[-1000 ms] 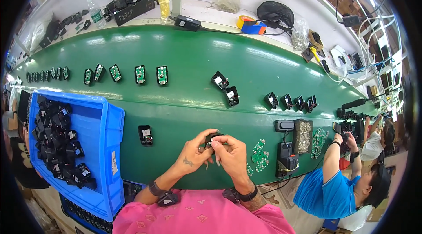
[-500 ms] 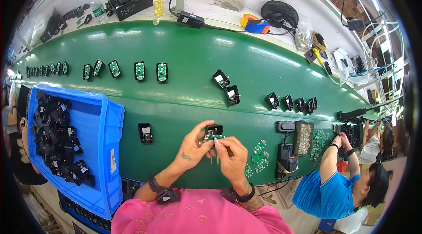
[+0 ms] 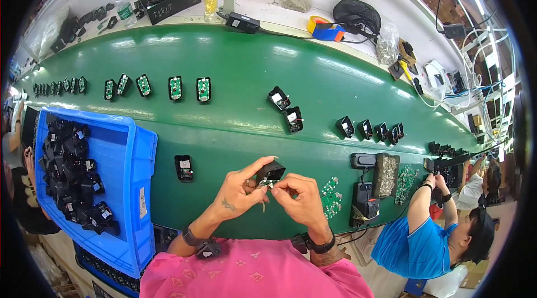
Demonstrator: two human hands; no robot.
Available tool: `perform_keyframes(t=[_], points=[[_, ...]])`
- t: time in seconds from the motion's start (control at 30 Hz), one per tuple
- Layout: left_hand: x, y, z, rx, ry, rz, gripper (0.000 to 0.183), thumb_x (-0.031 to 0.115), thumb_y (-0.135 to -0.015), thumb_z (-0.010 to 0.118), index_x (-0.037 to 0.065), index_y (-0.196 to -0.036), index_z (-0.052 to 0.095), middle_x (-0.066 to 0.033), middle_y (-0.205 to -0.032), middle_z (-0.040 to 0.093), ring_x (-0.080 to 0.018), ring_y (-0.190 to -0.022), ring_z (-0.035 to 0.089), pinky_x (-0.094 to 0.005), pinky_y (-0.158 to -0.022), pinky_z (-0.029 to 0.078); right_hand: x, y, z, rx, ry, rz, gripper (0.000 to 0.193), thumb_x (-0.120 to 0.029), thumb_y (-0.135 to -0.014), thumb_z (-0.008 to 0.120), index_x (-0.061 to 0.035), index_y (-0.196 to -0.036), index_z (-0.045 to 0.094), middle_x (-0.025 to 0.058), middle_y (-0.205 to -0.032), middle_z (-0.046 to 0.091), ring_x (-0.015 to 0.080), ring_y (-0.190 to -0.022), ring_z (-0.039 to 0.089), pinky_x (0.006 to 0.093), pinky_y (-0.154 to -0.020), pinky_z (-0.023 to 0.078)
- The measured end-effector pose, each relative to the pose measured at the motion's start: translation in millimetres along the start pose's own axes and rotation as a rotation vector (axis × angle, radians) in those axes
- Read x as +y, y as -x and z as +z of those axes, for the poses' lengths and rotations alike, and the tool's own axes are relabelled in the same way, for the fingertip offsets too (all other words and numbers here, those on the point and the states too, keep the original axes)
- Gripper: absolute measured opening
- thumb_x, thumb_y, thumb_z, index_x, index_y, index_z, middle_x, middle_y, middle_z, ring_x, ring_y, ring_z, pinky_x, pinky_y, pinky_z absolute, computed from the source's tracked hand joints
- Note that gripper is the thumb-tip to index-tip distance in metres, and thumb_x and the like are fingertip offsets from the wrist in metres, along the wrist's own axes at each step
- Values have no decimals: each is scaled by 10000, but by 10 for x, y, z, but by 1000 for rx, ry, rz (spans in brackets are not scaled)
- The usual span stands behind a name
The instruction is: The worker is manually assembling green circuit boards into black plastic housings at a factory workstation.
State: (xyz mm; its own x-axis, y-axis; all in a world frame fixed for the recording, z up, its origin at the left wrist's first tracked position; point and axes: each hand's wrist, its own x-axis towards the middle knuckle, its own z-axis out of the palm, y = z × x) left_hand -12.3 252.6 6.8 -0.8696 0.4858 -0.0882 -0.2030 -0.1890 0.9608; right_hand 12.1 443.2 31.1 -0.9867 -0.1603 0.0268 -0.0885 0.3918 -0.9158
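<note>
Head view, centre: the left hand (image 3: 234, 197) grips a black housing (image 3: 271, 170); the right hand (image 3: 301, 199) pinches a circuit board (image 3: 267, 182) at its mouth, apparently unseated. Boarded housings (image 3: 203, 90), upper left, look done; boardless housings (image 3: 346, 128), right of centre, seemingly remain.

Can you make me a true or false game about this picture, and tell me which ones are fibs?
1. A blue plastic crate is on the person's left. True.
2. The left hand is empty. False: the left hand holds a black plastic case.
3. Loose green circuit boards lie to the right of the right hand. True.
4. The crate holds yellow balls. False: it holds black plastic parts.
5. The tabletop is red. False: the tabletop is green.
</note>
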Motion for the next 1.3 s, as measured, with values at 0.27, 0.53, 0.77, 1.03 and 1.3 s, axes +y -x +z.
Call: perform_keyframes(t=[0.27,0.53,0.77,1.03,1.3], points=[[19,47,17,45,-245,99,623,-77,-835,594,17,-1437,462,-130,-1071,663,-156,-807,699,-266,-689,592,-26,21,31,6,33,0,69,-38,-823,682,27,-801,670,81,-693,607,145,-542,560,291,-504,428],[-33,-4,159,129,-494,252,611,-65,-820,608,42,-1412,499,-136,-1069,666,-142,-829,678,-267,-670,578,8,48,89,58,140,25,67,-41,-837,657,25,-825,653,110,-717,614,197,-549,588,325,-511,455],[-386,-24,118,245,124,-22,659,-66,-866,586,44,-1474,355,-147,-1222,580,-166,-780,675,-255,-622,579,132,131,201,323,136,132,172,-122,-899,695,45,-907,654,84,-737,641,148,-556,581,291,-510,448],[-377,1,55,-50,72,-86,670,-90,-823,662,36,-1435,421,-131,-1220,578,-168,-862,688,-236,-609,563,287,285,176,186,-224,288,149,-105,-955,649,39,-980,615,41,-750,663,72,-607,609,239,-525,487],[-548,34,62,10,-11,116,613,-75,-820,688,54,-1379,472,-110,-1208,583,-169,-925,671,-289,-777,599,243,300,326,304,-62,1,136,-133,-906,683,2,-910,698,106,-758,652,204,-631,629,329,-578,488]])
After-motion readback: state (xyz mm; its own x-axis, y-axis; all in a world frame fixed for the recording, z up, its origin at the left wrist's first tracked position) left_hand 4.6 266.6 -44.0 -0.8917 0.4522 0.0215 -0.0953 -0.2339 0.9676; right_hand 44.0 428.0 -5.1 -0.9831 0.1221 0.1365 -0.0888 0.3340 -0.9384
